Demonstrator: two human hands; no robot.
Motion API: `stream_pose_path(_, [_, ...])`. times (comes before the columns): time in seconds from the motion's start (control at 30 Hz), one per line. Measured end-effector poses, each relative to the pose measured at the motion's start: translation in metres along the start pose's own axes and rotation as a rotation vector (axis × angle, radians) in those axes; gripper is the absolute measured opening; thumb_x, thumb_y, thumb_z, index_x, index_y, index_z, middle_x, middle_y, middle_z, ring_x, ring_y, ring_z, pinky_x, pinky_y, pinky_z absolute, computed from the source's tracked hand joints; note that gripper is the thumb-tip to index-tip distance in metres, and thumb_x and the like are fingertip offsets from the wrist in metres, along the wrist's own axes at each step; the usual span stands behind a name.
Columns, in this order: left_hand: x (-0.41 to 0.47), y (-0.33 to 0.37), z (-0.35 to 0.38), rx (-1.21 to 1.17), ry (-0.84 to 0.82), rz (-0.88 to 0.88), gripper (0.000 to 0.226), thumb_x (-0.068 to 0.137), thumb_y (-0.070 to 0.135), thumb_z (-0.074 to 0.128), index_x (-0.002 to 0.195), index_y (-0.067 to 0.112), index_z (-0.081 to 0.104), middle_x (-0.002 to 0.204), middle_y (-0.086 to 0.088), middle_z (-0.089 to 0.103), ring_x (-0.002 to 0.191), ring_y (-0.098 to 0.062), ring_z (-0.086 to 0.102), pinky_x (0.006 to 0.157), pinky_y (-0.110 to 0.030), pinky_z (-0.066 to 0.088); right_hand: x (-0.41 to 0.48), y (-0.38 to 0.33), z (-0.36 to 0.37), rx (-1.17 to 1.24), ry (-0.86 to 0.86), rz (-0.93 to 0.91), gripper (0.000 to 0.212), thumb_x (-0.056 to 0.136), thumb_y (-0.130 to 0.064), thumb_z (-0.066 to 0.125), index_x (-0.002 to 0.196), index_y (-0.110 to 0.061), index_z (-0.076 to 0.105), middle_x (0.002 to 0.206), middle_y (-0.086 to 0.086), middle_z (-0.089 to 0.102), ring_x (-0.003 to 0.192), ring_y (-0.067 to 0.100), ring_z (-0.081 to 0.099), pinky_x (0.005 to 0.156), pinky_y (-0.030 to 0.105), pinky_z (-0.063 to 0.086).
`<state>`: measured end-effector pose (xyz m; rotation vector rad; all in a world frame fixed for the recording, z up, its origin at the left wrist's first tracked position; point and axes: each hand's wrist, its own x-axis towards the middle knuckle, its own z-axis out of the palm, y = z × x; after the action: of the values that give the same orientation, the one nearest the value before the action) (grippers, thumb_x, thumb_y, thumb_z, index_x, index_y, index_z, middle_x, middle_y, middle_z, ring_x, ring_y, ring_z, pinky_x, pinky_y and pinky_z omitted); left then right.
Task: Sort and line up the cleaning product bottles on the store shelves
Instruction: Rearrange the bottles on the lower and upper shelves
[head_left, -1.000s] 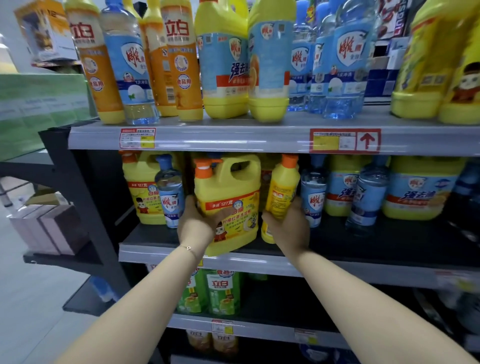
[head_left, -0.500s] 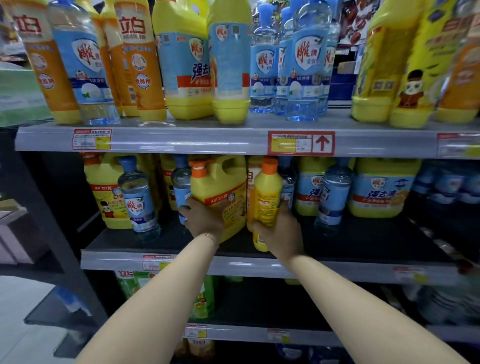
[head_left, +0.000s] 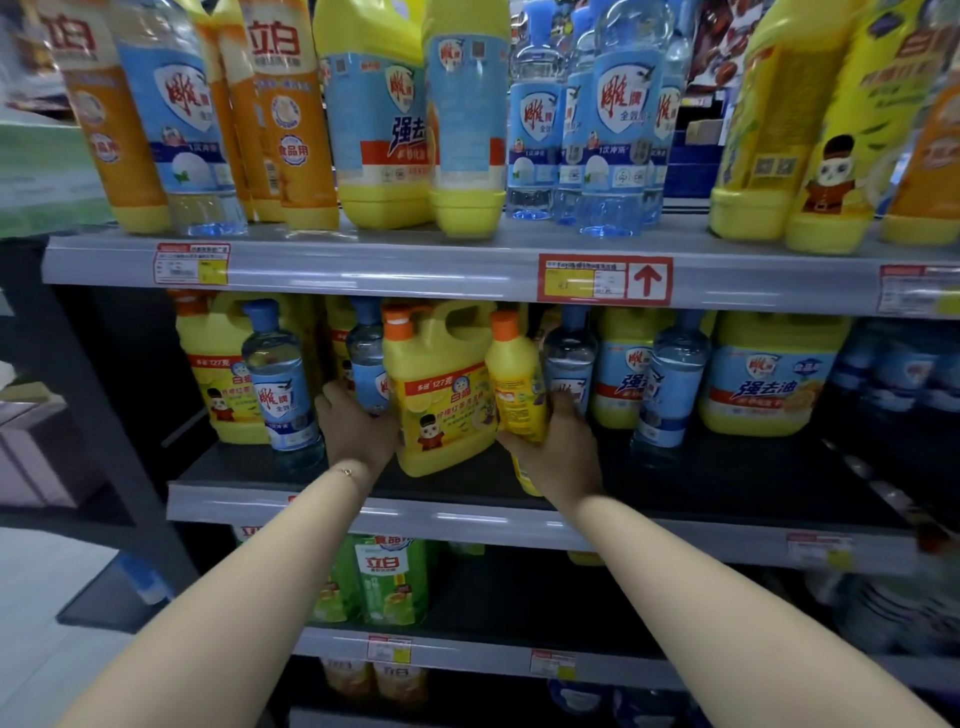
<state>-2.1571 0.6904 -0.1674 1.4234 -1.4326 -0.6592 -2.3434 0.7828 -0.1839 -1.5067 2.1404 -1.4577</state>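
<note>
Grasping, right hand (head_left: 561, 457): curled round small yellow bottle (head_left: 517, 395), just beside big yellow jug (head_left: 441, 395).
Left hand (head_left: 358, 436): against jug's left side; grip unclear.
Place: middle shelf (head_left: 675, 478).

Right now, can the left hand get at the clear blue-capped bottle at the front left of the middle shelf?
Probably yes. The clear bottle stands near the front of the shelf, just left of the left hand, with nothing before it; the hand would first have to leave the yellow jug.
</note>
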Motion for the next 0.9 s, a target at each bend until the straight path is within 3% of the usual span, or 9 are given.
stream_pose_path(0.13, [0.02,-0.008,-0.006,-0.031,-0.143,-0.042,0.083,0.063,0.019,0.082,0.133,0.006,0.038,0.133,-0.015,0.05,0.123,-0.034,0.05,0.101,-0.05,0.045,-0.003,-0.009,0.009,-0.093,-0.065,-0.08,0.057,0.073,-0.037,0.077,0.115,-0.012,0.046,0.112,0.009,0.061,0.099,0.029,0.062,0.078,0.035,0.051])
stream_pose_path(0.23, [0.028,-0.008,-0.008,-0.099,-0.267,-0.065,0.08,0.071,0.0,0.077,0.138,0.006,0.034,0.137,-0.014,0.051,0.125,-0.032,0.049,0.103,-0.048,0.043,-0.008,-0.014,0.018,-0.159,-0.108,-0.154,0.057,0.076,-0.04,0.073,0.116,-0.013,0.044,0.114,0.01,0.059,0.099,0.03,0.062,0.078,0.04,0.053])
stream_pose_path(0.33, [0.035,-0.008,-0.008,-0.127,-0.314,-0.063,0.08,0.074,-0.005,0.074,0.141,0.009,0.033,0.137,-0.013,0.051,0.126,-0.031,0.048,0.105,-0.045,0.041,-0.011,-0.019,0.024,-0.164,-0.109,-0.187,0.057,0.079,-0.04,0.071,0.117,-0.01,0.043,0.112,0.01,0.059,0.098,0.029,0.062,0.076,0.038,0.053])
stream_pose_path(0.4, [0.041,-0.009,-0.008,-0.149,-0.326,-0.075,0.087,0.07,-0.002,0.078,0.142,0.012,0.032,0.135,-0.01,0.052,0.125,-0.029,0.049,0.103,-0.044,0.043,-0.011,-0.02,0.026,-0.151,-0.1,-0.188,0.056,0.079,-0.041,0.071,0.116,-0.009,0.042,0.109,0.01,0.061,0.096,0.029,0.063,0.074,0.037,0.053])
stream_pose_path(0.5, [0.061,-0.027,0.0,-0.203,-0.333,-0.076,0.106,0.049,0.017,0.088,0.141,0.015,0.036,0.132,-0.008,0.058,0.119,-0.028,0.056,0.099,-0.052,0.047,-0.008,-0.023,0.029,-0.104,-0.102,-0.16,0.057,0.08,-0.041,0.071,0.117,-0.009,0.042,0.111,0.01,0.064,0.097,0.028,0.064,0.076,0.035,0.053])
stream_pose_path(0.67, [0.066,-0.032,0.003,-0.163,-0.345,-0.072,0.083,0.064,0.006,0.085,0.136,0.011,0.045,0.13,-0.009,0.059,0.118,-0.029,0.057,0.098,-0.051,0.048,-0.005,-0.027,0.032,-0.063,-0.126,-0.152,0.055,0.081,-0.039,0.071,0.118,-0.01,0.042,0.113,0.007,0.064,0.1,0.024,0.064,0.077,0.03,0.05])
stream_pose_path(0.9, [0.058,-0.031,-0.004,-0.166,-0.264,-0.033,0.084,0.064,0.007,0.087,0.128,0.004,0.032,0.134,-0.013,0.051,0.123,-0.029,0.051,0.101,-0.045,0.045,-0.003,-0.03,0.041,0.0,-0.133,-0.169,0.058,0.082,-0.037,0.071,0.123,-0.01,0.042,0.118,0.006,0.064,0.104,0.022,0.064,0.082,0.028,0.049])
